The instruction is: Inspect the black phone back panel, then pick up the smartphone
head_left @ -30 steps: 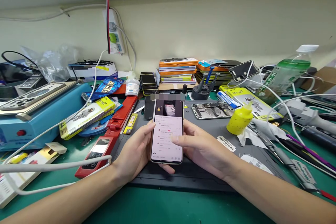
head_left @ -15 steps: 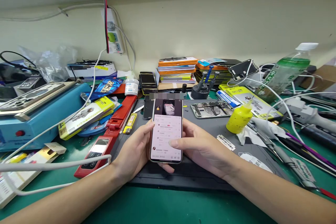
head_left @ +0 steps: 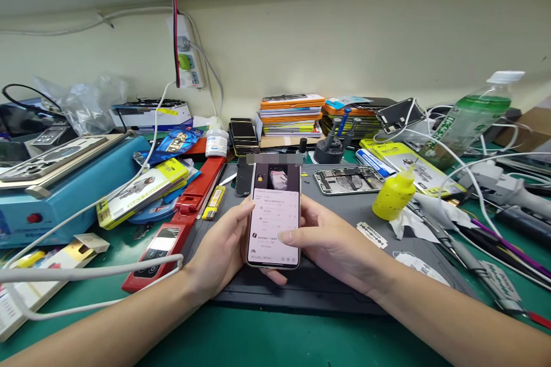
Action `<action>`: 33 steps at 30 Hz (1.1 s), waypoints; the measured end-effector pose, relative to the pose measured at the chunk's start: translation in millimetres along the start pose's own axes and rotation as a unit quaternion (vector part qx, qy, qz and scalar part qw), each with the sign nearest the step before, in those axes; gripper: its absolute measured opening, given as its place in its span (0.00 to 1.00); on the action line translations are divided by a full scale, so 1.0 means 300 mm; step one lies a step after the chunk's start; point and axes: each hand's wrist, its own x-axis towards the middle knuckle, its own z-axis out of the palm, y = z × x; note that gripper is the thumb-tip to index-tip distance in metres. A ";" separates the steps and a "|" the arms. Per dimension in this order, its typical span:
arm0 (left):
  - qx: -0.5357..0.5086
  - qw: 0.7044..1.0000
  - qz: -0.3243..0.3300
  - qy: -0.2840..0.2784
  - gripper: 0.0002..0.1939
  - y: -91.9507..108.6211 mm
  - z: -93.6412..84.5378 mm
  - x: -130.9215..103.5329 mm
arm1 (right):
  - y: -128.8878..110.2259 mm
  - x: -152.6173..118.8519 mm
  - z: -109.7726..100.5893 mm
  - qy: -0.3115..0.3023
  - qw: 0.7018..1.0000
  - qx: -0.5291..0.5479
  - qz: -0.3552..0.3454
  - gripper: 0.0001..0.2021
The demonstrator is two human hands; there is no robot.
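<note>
A lit smartphone [head_left: 274, 218] is held upright in the middle of the view, above a dark grey mat [head_left: 336, 292]. Its screen shows a dark picture on top and lines of text on a pale panel below. My left hand [head_left: 224, 246] wraps the phone's left side, with a fingertip showing under its lower edge. My right hand [head_left: 331, 241] grips the right side, its thumb on the lower part of the screen. Behind lie a dark phone [head_left: 244, 178] and an opened phone [head_left: 348, 180] with bare inner parts.
A yellow bottle [head_left: 393, 194], razor blade [head_left: 371, 236], tissue and soldering iron lie right. A red tool [head_left: 157, 249], yellow packets and blue machine [head_left: 55, 195] are left. Stacked boxes [head_left: 291, 114], a screwdriver holder [head_left: 328, 149] and a drink bottle [head_left: 477, 117] stand behind.
The text on the phone's screen has scrolled upward. Both hands keep their hold on the phone, and the rest of the scene has barely shifted in view.
</note>
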 end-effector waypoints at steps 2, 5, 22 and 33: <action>0.000 1.000 0.003 0.004 0.23 -0.002 0.000 -0.001 | 0.002 -0.001 0.000 0.013 1.000 0.011 0.004 0.21; -0.002 1.000 0.006 0.005 0.23 -0.006 -0.001 0.000 | 0.003 -0.001 0.000 0.029 0.999 0.017 0.005 0.17; 0.010 1.000 0.024 -0.015 0.23 -0.011 -0.016 0.005 | -0.002 -0.005 -0.001 0.021 1.000 0.015 0.003 0.17; 0.023 1.000 0.011 -0.011 0.27 -0.011 -0.013 0.000 | -0.004 -0.005 0.002 0.004 1.000 0.005 0.001 0.22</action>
